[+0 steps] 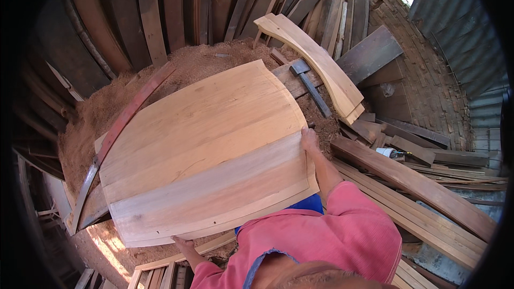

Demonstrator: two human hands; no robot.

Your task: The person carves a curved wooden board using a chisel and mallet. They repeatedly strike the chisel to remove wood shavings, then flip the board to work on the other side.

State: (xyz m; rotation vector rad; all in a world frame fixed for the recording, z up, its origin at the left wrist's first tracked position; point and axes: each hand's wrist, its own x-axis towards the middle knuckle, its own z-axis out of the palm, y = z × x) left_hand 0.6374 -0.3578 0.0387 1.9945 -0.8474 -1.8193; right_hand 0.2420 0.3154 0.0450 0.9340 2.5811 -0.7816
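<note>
A large pale wooden panel [203, 134], built of joined boards with a bowed far edge, lies tilted in front of me. My right hand [309, 140] is closed on its right edge, near the upper corner. At the near edge, toward the left, my left hand [184, 245] grips the panel from the side and below; its fingers are partly hidden. A long red bar [134, 108] with a bare grey lower end runs along the panel's left side. Beyond the right corner, a hammer [312, 85] with a blocky head rests on a dark board.
Two stacked curved pale wooden pieces [316, 64] lie at the far right. Sawdust [198, 64] covers the ground behind the panel. Tall dark planks [150, 16] lean at the back. Long boards [417, 187] and a small white container [386, 152] are at my right.
</note>
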